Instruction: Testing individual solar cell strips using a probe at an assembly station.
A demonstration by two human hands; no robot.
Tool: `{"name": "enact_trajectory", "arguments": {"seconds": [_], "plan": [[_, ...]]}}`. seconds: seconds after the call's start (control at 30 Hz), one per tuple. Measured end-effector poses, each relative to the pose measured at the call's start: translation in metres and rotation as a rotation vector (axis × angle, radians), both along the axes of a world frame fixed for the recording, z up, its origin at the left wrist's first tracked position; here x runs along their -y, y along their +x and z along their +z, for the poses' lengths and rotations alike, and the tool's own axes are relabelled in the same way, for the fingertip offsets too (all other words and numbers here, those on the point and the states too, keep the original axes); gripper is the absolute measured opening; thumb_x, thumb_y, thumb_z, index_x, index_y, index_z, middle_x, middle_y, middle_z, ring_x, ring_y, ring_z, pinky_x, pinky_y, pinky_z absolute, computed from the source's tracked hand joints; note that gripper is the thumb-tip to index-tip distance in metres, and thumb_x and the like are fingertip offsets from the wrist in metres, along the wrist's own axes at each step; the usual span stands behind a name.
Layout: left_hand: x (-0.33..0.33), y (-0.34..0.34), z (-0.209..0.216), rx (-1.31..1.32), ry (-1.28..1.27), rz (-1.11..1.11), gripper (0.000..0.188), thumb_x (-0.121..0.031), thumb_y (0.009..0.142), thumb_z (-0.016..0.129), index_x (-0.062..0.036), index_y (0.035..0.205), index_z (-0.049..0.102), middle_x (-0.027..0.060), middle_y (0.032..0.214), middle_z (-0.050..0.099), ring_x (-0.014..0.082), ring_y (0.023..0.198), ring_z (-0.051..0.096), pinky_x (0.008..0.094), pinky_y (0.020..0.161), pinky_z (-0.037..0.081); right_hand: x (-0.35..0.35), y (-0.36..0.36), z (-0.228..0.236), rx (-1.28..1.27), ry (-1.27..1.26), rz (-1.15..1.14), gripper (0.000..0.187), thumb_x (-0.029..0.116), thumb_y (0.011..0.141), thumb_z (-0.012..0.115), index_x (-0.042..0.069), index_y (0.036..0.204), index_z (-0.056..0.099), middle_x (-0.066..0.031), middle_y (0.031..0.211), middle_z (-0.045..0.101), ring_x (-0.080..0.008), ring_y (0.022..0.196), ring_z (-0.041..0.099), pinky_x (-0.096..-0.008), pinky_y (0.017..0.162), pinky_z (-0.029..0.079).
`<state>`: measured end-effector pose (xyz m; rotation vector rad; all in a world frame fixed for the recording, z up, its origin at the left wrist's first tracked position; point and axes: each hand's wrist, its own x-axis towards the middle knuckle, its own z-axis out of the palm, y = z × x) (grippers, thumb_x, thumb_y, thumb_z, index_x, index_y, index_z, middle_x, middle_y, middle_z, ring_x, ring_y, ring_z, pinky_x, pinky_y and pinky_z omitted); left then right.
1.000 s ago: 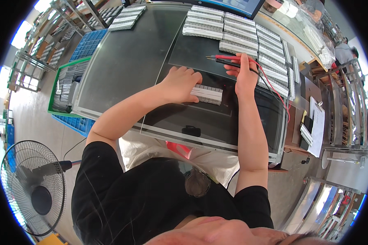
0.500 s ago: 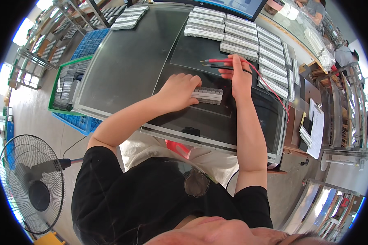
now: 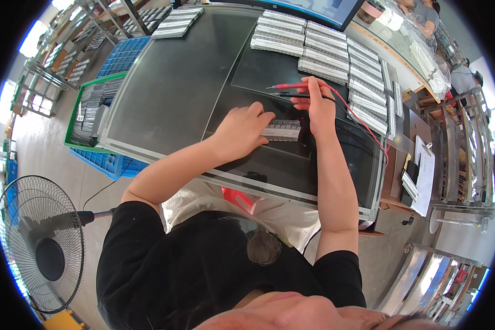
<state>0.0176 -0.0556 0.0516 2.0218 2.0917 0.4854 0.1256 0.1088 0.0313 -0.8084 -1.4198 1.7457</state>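
My left hand [image 3: 242, 131] is closed around the left end of a short grey block [image 3: 283, 131] made of segmented rows with a pale band. The block lies on the dark glass tabletop [image 3: 170, 82], and the fingers hide its left end. To the right of it, my right hand [image 3: 318, 105] pinches a pair of test probes. The red probe [image 3: 291, 86] and the black probe [image 3: 289, 94] both point left, their metal tips above the glass and apart from the block. A red lead runs from the hand down toward the table's right side.
Rows of similar grey-and-white strips [image 3: 324, 52] cover the back right of the table, below a monitor [image 3: 319, 8]. Another stack [image 3: 177, 23] sits at the back left. A green crate [image 3: 71, 118] of dark pieces, a fan [image 3: 49, 258] and a clipboard [image 3: 425, 176] flank the table.
The left hand's fingers have shifted on the block, which shows a slightly different face. In the right hand the probes have swung a little, their tips slightly further left.
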Motion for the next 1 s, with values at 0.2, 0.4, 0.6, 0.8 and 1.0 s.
{"name": "enact_trajectory", "arguments": {"seconds": [0.2, 0.4, 0.6, 0.8, 1.0], "plan": [[0.011, 0.008, -0.001, -0.210, 0.193, 0.016, 0.047, -0.019, 0.068, 0.066, -0.0074, 0.110, 0.049, 0.0070, 0.096, 0.046, 0.0226, 0.085, 0.050, 0.0337, 0.076, 0.040, 0.009, -0.001, 0.003, 0.021, -0.027, 0.046, 0.029, 0.030, 0.089, 0.047, 0.004, 0.099, 0.054, -0.0081, 0.082, 0.056, -0.0172, 0.062, 0.061, -0.0236, 0.051, 0.048], [0.014, 0.007, -0.009, -0.227, 0.249, 0.057, 0.048, -0.020, 0.069, 0.065, -0.0063, 0.112, 0.049, 0.0073, 0.095, 0.048, 0.0226, 0.083, 0.049, 0.0337, 0.075, 0.039, 0.022, -0.006, -0.001, 0.013, -0.095, 0.095, 0.027, 0.031, 0.088, 0.049, 0.005, 0.095, 0.055, -0.0065, 0.080, 0.056, -0.0150, 0.061, 0.060, -0.0227, 0.050, 0.047], [0.021, 0.014, -0.014, -0.216, 0.255, 0.104, 0.052, -0.020, 0.072, 0.062, -0.0058, 0.118, 0.044, 0.0075, 0.095, 0.048, 0.0228, 0.083, 0.048, 0.0335, 0.075, 0.039, 0.033, -0.009, 0.000, 0.017, -0.125, 0.137, 0.030, 0.031, 0.089, 0.047, 0.004, 0.098, 0.053, -0.0086, 0.083, 0.056, -0.0171, 0.063, 0.061, -0.0239, 0.054, 0.049], [0.023, 0.014, -0.011, -0.194, 0.430, 0.090, 0.048, -0.013, 0.068, 0.058, -0.0043, 0.113, 0.047, 0.0071, 0.091, 0.047, 0.0231, 0.085, 0.048, 0.0347, 0.076, 0.038, 0.035, -0.010, -0.002, 0.026, -0.170, 0.130, 0.028, 0.030, 0.088, 0.047, 0.004, 0.098, 0.053, -0.0092, 0.081, 0.058, -0.0171, 0.062, 0.061, -0.0250, 0.054, 0.050], [0.030, 0.011, -0.015, -0.290, 0.402, 0.113, 0.051, -0.013, 0.069, 0.061, -0.0109, 0.118, 0.046, 0.0045, 0.093, 0.048, 0.0185, 0.080, 0.050, 0.0320, 0.077, 0.035, 0.040, -0.009, 0.002, 0.017, -0.190, 0.143, 0.030, 0.032, 0.089, 0.047, 0.004, 0.097, 0.052, -0.0102, 0.083, 0.058, -0.0177, 0.064, 0.061, -0.0247, 0.054, 0.050]]}}
